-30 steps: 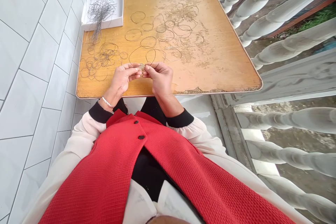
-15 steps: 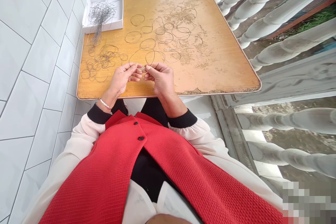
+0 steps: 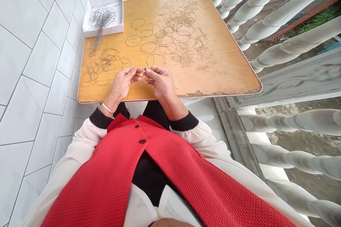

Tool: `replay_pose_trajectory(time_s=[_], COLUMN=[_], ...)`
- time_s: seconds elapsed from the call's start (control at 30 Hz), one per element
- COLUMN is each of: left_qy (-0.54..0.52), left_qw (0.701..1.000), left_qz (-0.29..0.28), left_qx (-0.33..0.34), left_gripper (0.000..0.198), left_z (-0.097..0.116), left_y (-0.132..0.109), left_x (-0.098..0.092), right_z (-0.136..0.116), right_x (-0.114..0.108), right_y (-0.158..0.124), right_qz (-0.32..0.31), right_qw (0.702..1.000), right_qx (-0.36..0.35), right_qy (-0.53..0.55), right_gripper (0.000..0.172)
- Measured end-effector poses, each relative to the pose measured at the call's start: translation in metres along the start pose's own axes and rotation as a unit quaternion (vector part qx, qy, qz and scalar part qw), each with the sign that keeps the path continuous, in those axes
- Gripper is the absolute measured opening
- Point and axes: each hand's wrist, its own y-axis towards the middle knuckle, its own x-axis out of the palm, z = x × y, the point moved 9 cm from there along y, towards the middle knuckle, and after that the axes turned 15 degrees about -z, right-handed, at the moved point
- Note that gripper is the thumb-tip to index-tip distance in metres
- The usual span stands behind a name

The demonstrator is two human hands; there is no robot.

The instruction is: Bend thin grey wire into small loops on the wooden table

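Near the table's front edge, my left hand (image 3: pixel 124 82) and my right hand (image 3: pixel 160 81) meet with their fingertips almost touching. Both pinch a thin wire (image 3: pixel 143 71), of which only a tiny piece shows between the fingers. A thin curved strand rises just beyond my left fingers; whether it belongs to the held wire I cannot tell. Close past my right fingertips lies a wire ring (image 3: pixel 153 55). To the left of my left hand is a tangled group of small wire rings (image 3: pixel 106 60).
A white open box (image 3: pixel 117 28) at the table's back left holds a bundle of thin dark wires (image 3: pixel 102 17), spilling over its front edge. More loose rings lie across the worn wooden table (image 3: pixel 213 60). A tiled wall (image 3: pixel 39 60) runs along the left, a white balustrade (image 3: pixel 255 25) along the right.
My fingertips have drawn slightly closer together, and less of the held wire's loop shows. The view has shifted a little, so the table sits slightly lower.
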Motion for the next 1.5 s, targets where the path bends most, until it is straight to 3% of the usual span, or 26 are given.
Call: replay_pose_trajectory(time_s=[0.47, 0.63, 0.8, 1.07, 1.17, 1.5], left_qy=[-0.006, 0.018, 0.03, 0.023, 0.015, -0.017], left_qw=[0.999, 0.999, 0.998, 0.995, 0.995, 0.998], left_qz=[0.039, 0.036, 0.046, 0.087, 0.082, 0.054], left_qx=[0.017, 0.017, 0.025, 0.039, 0.046, 0.019], left_gripper=[0.011, 0.014, 0.016, 0.018, 0.02, 0.014], left_z=[0.002, 0.006, 0.012, 0.009, 0.01, 0.004], left_y=[-0.003, -0.006, -0.005, -0.003, -0.002, -0.006], left_x=[0.002, 0.004, 0.0, -0.004, -0.005, 0.0], right_z=[0.003, -0.006, -0.008, -0.007, -0.005, 0.008], right_x=[0.005, 0.004, 0.0, 0.006, 0.008, 0.003], right_y=[-0.002, -0.001, 0.0, 0.002, 0.003, 0.002], right_qz=[-0.021, 0.002, 0.007, -0.06, -0.08, -0.05], right_qw=[1.0, 0.995, 0.994, 0.988, 0.989, 0.999], right_qx=[-0.013, -0.043, -0.037, -0.044, -0.038, 0.014], right_qy=[-0.014, -0.095, -0.1, -0.135, -0.122, -0.018], right_gripper=[0.027, 0.02, 0.016, 0.014, 0.014, 0.028])
